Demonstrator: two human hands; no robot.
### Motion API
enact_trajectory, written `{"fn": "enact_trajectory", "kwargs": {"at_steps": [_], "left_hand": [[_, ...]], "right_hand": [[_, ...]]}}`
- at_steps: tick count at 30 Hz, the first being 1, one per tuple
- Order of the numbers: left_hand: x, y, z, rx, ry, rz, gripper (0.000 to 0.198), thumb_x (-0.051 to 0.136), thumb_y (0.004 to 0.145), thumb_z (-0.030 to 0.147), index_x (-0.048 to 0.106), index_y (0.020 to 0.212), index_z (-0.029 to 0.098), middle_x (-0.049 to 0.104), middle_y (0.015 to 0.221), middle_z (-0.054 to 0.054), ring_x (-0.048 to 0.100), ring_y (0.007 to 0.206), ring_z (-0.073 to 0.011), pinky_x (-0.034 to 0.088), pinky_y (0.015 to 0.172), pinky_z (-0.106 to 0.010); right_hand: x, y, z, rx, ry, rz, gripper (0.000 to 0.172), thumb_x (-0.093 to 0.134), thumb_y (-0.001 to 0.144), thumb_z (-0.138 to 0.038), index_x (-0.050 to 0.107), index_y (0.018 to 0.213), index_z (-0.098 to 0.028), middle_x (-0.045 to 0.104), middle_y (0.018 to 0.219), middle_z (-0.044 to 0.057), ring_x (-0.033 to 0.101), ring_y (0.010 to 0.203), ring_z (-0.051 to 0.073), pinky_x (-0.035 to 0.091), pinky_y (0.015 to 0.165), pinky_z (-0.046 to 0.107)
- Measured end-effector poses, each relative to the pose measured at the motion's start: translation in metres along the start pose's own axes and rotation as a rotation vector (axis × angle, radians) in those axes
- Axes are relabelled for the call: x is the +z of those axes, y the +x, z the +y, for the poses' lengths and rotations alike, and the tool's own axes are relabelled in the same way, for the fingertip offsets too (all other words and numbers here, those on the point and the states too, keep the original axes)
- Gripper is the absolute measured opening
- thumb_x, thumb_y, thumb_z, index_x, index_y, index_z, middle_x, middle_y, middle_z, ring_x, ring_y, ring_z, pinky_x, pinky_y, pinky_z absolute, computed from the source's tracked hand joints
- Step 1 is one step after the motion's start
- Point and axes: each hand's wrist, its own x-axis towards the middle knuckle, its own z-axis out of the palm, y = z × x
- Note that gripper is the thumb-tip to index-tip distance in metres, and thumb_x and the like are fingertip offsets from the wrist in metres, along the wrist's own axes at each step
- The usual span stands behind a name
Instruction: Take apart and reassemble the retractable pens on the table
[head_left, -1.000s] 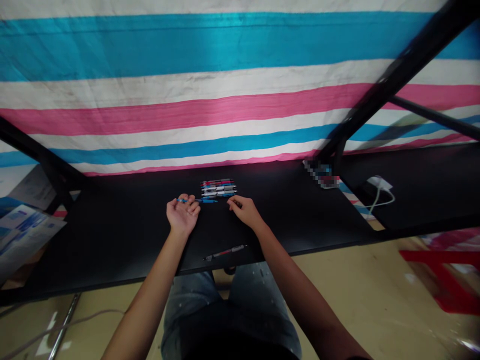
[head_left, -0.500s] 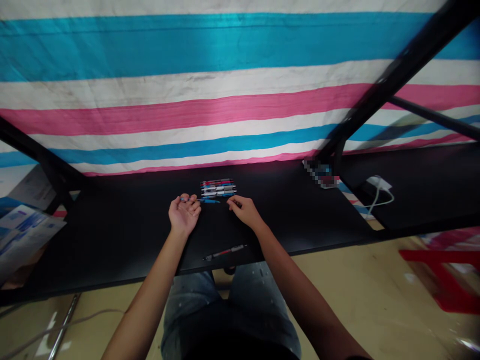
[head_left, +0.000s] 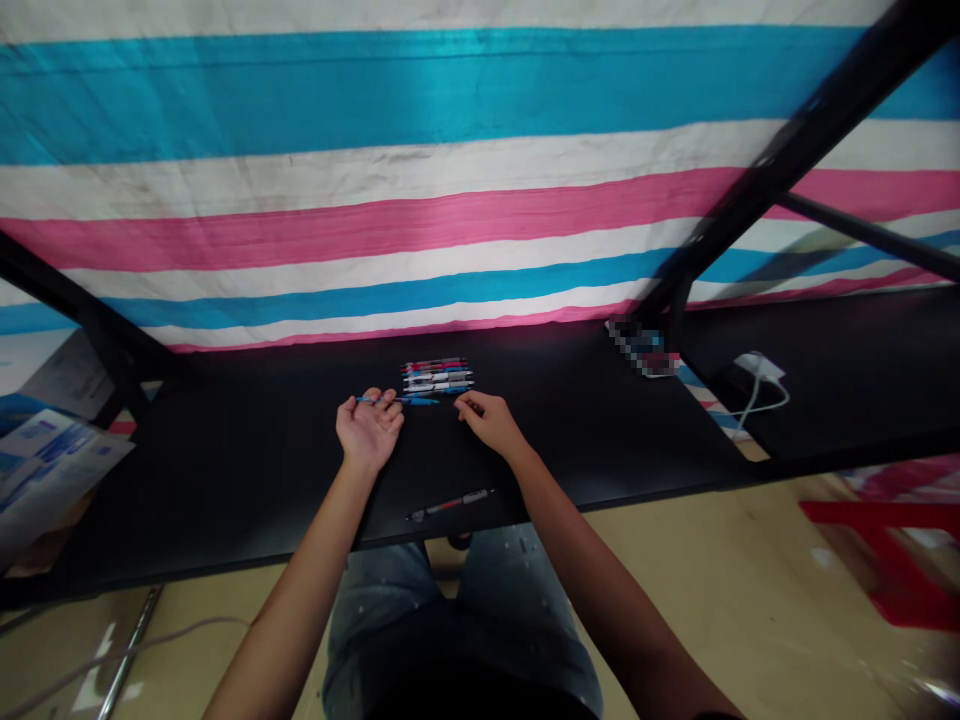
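My left hand (head_left: 370,430) is palm up over the black tabletop, fingers half curled around a blue pen (head_left: 420,401). One end of the pen pokes out past the thumb side, and the other points right. Close to that right end is my right hand (head_left: 486,418), fingers curled in a pinch; whether anything small is inside cannot be made out. Just beyond both hands several pens (head_left: 437,378) lie side by side in a stack of rows, red, white, grey and blue. Nearer my body, a dark clear-barrelled pen (head_left: 450,505) with red inside lies at a slant.
The black table (head_left: 247,470) ends at a striped sheet (head_left: 420,230). A blurred-out phone-like object (head_left: 643,348) lies at the back right, by a black frame post. A white charger with cable (head_left: 759,368) is further right. Papers (head_left: 56,480) stand at the left; a red stool (head_left: 885,560) is on the floor.
The blue pen has shifted slightly left in my left hand, showing more of its end past the thumb side. My right hand has stayed nearly still.
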Motion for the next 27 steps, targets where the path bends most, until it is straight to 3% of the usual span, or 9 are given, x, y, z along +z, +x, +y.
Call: {"fn": "enact_trajectory", "kwargs": {"at_steps": [8, 22, 27], "left_hand": [[-0.0007, 0.0021, 0.0012, -0.022, -0.054, -0.003, 0.013, 0.048, 0.086, 0.027, 0.044, 0.077, 0.019, 0.047, 0.076, -0.001, 0.038, 0.05, -0.009, 0.028, 0.042, -0.02], [-0.001, 0.0022, 0.0023, -0.036, -0.087, -0.009, 0.012, 0.047, 0.087, 0.024, 0.046, 0.076, 0.018, 0.048, 0.077, -0.002, 0.039, 0.051, -0.0083, 0.028, 0.044, -0.019], [-0.0032, 0.0031, 0.0021, -0.042, -0.087, -0.007, 0.018, 0.046, 0.087, 0.031, 0.046, 0.075, 0.018, 0.048, 0.077, -0.003, 0.039, 0.051, -0.0088, 0.028, 0.044, -0.02]], "right_hand": [[-0.0002, -0.0008, -0.0006, -0.002, 0.004, -0.002, 0.023, 0.054, 0.093, -0.033, 0.068, 0.079, -0.02, 0.067, 0.069, 0.0, 0.061, 0.064, 0.016, 0.043, 0.066, 0.027], [0.0008, 0.0, 0.003, -0.002, 0.014, 0.006, 0.022, 0.055, 0.093, -0.033, 0.068, 0.08, -0.02, 0.067, 0.068, 0.0, 0.061, 0.064, 0.016, 0.044, 0.065, 0.027], [0.0003, 0.0002, 0.0022, -0.004, 0.004, 0.006, 0.021, 0.056, 0.093, -0.031, 0.068, 0.08, -0.02, 0.067, 0.068, 0.0, 0.062, 0.064, 0.016, 0.043, 0.065, 0.026]]}}
